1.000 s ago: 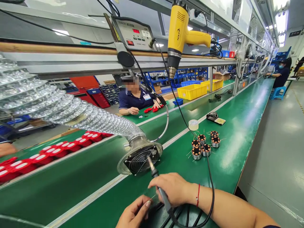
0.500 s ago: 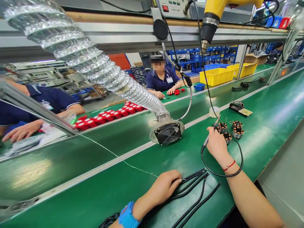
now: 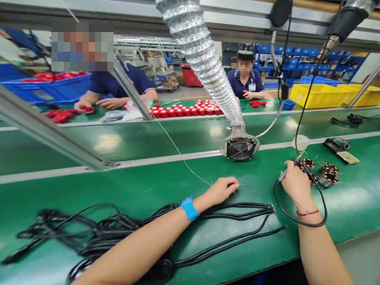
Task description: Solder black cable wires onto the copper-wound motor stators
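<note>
My left hand [image 3: 221, 191], with a blue band on the wrist, pinches a thin strand of solder wire [image 3: 184, 160]; a short end sticks out past the fingertips. Black cables [image 3: 243, 216] with stripped tips lie below that hand. Farther right, my right hand [image 3: 297, 185] grips a soldering iron [image 3: 283, 175] like a pen, its black cord looping round the wrist. Several motor stators [image 3: 329, 180] with copper windings sit just beyond the right hand, which partly covers some of them. The iron's tip is hard to make out.
A fume duct with a fan [image 3: 241, 149] hangs over the bench centre. The soldering iron stand [image 3: 341, 149] is at the right. A hot-air gun [image 3: 341, 27] hangs overhead. Two people work across the line near red parts [image 3: 184, 112]. Yellow bins [image 3: 317, 96] stand behind.
The view has swung left, showing more of the cable bundle. My left hand has lifted away from the cable ends with the solder wire. My right hand remains by the stators with the soldering iron.
</note>
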`<state>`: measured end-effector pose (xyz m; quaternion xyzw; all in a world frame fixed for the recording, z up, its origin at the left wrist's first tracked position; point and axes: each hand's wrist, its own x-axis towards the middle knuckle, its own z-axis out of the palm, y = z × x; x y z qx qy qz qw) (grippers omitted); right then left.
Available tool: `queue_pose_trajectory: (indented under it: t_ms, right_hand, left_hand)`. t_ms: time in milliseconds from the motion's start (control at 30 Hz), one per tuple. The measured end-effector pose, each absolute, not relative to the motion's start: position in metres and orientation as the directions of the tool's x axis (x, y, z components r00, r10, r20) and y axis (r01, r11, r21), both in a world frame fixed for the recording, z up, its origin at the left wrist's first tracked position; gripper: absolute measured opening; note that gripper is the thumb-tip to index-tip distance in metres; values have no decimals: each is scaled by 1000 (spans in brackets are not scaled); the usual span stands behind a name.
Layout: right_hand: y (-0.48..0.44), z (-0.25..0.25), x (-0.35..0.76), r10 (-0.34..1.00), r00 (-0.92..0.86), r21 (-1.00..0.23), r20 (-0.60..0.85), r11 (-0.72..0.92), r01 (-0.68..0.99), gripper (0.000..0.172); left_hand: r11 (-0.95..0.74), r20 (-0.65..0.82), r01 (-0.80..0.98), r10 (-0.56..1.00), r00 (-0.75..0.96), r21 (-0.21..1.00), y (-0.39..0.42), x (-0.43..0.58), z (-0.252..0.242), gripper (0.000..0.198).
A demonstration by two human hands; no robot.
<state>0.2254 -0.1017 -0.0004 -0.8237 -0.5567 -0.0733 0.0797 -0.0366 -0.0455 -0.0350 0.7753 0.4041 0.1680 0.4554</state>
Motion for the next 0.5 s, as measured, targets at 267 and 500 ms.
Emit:
queue_pose_trajectory:
  t_ms: [267, 500]
  right_hand:
    - [-115, -15, 188, 964, 164, -296, 211, -97, 950, 32]
    - [-109, -29, 199, 954, -169, -433, 247, 264, 862, 50]
  left_hand:
    - [-16, -242, 443, 820, 519, 896, -29, -16, -34, 18]
    - [71, -280, 352, 757, 590, 933, -39, 6, -29, 16]
